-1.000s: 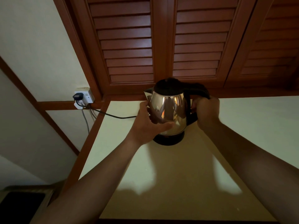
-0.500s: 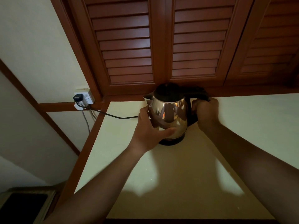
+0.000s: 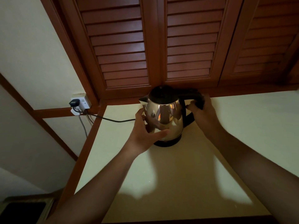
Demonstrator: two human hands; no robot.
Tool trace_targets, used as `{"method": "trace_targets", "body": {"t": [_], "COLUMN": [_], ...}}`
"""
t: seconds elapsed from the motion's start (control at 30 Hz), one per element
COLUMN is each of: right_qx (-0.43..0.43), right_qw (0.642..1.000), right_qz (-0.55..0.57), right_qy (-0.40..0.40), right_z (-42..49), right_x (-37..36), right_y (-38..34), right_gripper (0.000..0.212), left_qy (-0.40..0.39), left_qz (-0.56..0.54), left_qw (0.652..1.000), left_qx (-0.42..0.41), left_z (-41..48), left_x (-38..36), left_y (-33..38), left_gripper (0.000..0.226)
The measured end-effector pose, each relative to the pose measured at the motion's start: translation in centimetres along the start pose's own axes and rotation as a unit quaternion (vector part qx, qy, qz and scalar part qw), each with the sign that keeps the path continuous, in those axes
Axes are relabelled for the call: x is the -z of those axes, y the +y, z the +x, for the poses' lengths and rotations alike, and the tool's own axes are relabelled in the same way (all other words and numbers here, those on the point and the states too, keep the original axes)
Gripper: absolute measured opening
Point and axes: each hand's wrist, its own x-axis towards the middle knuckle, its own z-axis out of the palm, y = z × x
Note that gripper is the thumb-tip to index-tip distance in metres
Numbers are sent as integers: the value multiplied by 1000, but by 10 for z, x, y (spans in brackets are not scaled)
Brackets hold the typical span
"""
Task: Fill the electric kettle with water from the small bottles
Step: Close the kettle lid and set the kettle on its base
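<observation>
Kettle (image 3: 163, 117) and hands sit much as they did a second ago: it stands upright on its black base (image 3: 166, 143) on the counter (image 3: 178, 183), lid closed. The left hand (image 3: 145, 135) cups the kettle's steel side below the spout, thumb laid across the front, fingers wrapped behind. The right hand (image 3: 203, 115) grips the black handle (image 3: 190, 118) on the kettle's right, fingers curled over its top. Both forearms reach forward, converging on the kettle.

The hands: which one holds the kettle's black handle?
The right hand grips the handle; the left hand only cups the steel body of the kettle.
</observation>
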Motion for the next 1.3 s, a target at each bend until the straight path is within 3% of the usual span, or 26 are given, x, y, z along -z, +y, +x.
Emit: {"method": "trace_targets", "body": {"t": [0.13,0.3,0.63,0.8,0.9,1.0,1.07,1.3], "right_qx": [55,45,54,8,-46,-93,-113,-84], "right_qw": [998,996,996,999,998,990,991,995], "right_qz": [24,63,75,52,0,25,35,-13], "right_qy": [-11,34,8,3,45,101,68,-48], "right_z": [-18,-20,-11,-16,-39,-80,-100,-105], "right_x": [-6,-18,-19,-17,-18,-19,-19,-27], "right_y": [10,15,12,7,12,18,18,15], "right_gripper": [58,60,60,82,94,63,49,49], "left_qy": [-7,-28,2,-9,-16,0,24,20], "left_qz": [27,23,14,-12,-24,-84,-144,-129], "left_qw": [999,998,999,999,999,996,987,988], "left_qx": [23,42,37,34,25,36,68,80], "left_z": [-3,0,-2,-4,-9,-22,-29,-39], "left_x": [2,11,4,4,2,2,3,0], "left_y": [0,6,3,6,5,-2,-5,-11], "left_gripper": [84,92,87,96,91,98,111,86]}}
